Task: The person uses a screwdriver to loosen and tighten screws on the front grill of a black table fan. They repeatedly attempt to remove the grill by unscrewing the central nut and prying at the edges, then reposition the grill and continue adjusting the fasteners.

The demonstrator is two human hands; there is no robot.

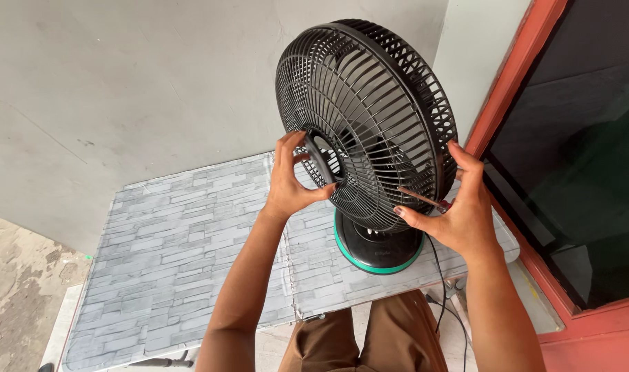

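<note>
Right now my hands flank the upright fan [367,124]: left hand [289,180] pinching the grille's hub, right hand [459,210] spread on its rim, pinching a thin tool [422,198].

Pretty even daylight here, soft and flat, nothing harsh. The grey wall [156,83] is evenly lit with only faint mottling, and the table [183,255] with the stone-pattern cover shows a mild sheen but no real glare. Only a soft, short shadow sits under the fan base [380,251] near the table's right edge. The black fan grille [369,117] stays crisp, bars easy to count, though the blades behind are lost in dark. The dark window [590,158] on the right shows a dim greenish reflection. Focus is sharp across both hands; there's slight wide-angle stretch toward the corners and no motion blur.
</note>
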